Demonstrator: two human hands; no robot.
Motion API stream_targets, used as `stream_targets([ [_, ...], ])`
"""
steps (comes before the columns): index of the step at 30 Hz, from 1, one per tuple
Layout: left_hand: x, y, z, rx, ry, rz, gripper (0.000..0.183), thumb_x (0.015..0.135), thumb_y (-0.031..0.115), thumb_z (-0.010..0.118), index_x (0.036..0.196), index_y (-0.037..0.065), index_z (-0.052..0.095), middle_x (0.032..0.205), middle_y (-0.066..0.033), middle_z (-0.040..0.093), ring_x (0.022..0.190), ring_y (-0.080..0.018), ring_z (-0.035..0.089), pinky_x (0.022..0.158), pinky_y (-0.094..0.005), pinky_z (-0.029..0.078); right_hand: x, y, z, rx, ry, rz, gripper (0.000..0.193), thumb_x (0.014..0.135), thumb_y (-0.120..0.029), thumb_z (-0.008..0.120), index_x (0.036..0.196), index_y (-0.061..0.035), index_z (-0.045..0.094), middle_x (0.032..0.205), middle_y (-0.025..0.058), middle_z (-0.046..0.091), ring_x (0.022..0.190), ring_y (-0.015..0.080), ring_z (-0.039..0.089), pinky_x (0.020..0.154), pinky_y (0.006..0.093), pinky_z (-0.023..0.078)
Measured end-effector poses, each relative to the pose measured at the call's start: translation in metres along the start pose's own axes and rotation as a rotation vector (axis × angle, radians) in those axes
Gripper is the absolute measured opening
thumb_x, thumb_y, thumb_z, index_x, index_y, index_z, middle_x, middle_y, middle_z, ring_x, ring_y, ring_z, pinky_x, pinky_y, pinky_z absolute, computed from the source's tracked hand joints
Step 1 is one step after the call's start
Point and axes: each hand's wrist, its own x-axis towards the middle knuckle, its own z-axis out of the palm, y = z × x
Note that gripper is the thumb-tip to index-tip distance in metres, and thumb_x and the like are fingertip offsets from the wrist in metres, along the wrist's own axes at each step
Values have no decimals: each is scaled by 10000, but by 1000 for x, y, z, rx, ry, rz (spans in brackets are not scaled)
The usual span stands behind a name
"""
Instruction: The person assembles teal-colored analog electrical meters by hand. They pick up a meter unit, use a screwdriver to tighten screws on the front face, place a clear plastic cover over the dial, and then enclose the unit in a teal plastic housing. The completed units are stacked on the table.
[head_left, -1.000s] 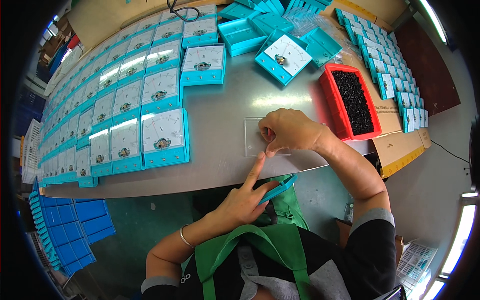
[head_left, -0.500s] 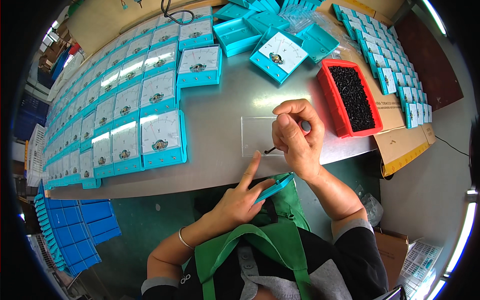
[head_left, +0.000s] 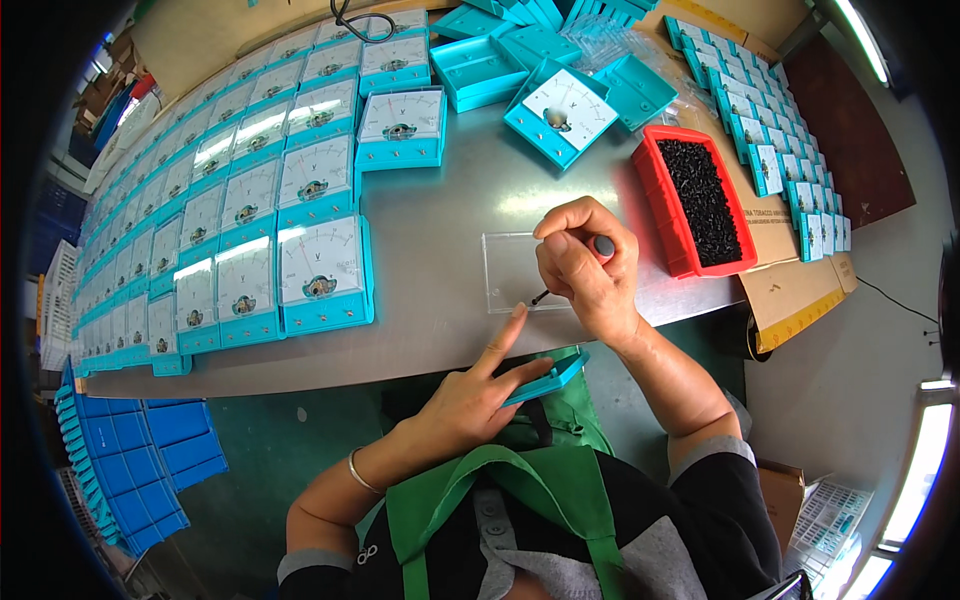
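Note:
My right hand [head_left: 600, 285] is closed round a screwdriver [head_left: 604, 246]; its grey handle end shows above my curled fingers. From under the hand a thin dark tip points down-left onto a clear plastic cover [head_left: 505, 262], which lies flat at the table's front edge. Whether a small black part sits on that tip is too small to tell. My left hand [head_left: 465, 405] grips a teal plastic housing piece [head_left: 556, 378] between thumb and lower fingers, just off the table edge. Its index finger stretches out to the cover's near edge, beside the dark tip.
A red bin [head_left: 660, 205] of small black parts stands right of my hands. Rows of teal-and-white meters [head_left: 320, 265] fill the table's left; more meters [head_left: 765, 170] lie on cardboard at right. A single meter [head_left: 560, 120] and empty teal housings [head_left: 480, 72] lie at the back.
My right hand and the screwdriver have shifted slightly left, with the dark tip closer to my left index finger. My left hand keeps its hold on the teal housing piece.

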Motion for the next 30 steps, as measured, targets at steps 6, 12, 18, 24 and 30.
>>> stream_targets([
  [6, -32, 4, -26, -799, 202, -502, 424, 837, 133, 665, 1204, 0, 500, 1029, -114, 622, 919, -156, 613, 633, -296, 558, 4, -19, 0, -6, 13, 13, 185, 916, -115, 579, 1063, -2, 581, 739, -9, 526, 587, 43, 444, 493, 205, 344],
  [12, -29, 3, -51, -1253, 420, -492, 416, 840, 88, 647, 1199, -21, 467, 1067, -128, 604, 896, -206, 634, 561, -318, 574, -9, -13, -42, -1114, -376, -97, 526, 690, -152, 777, 1183, -75, 610, 1200, 169, 530, 723, 203, 564, 675, 294, 497],
  [18, -19, 1, -45, -1233, 441, -489, 409, 869, 148, 640, 1197, -29, 472, 1069, -140, 617, 898, -234, 648, 577, -343, 587, -28, -21, -55, -1033, 9, 57, 622, 631, -175, 810, 1216, -90, 616, 1269, 175, 496, 755, 185, 564, 685, 311, 509],
  [24, -5, -6, -29, -1695, 316, -368, 531, 1008, 422, 324, 1323, 1, 395, 1176, -179, 585, 966, -274, 655, 657, -410, 616, -29, -34, -21, -729, -281, 68, 559, 664, -251, 830, 1161, -73, 648, 1250, 207, 498, 847, 225, 617, 673, 305, 534],
  [30, -4, -10, -20, -1779, 261, -341, 566, 1005, 472, 270, 1350, 36, 375, 1213, -174, 568, 995, -282, 649, 680, -420, 621, -31, -21, -21, -721, -292, 67, 538, 664, -261, 829, 1139, -72, 660, 1246, 217, 498, 850, 259, 637, 705, 333, 552],
])
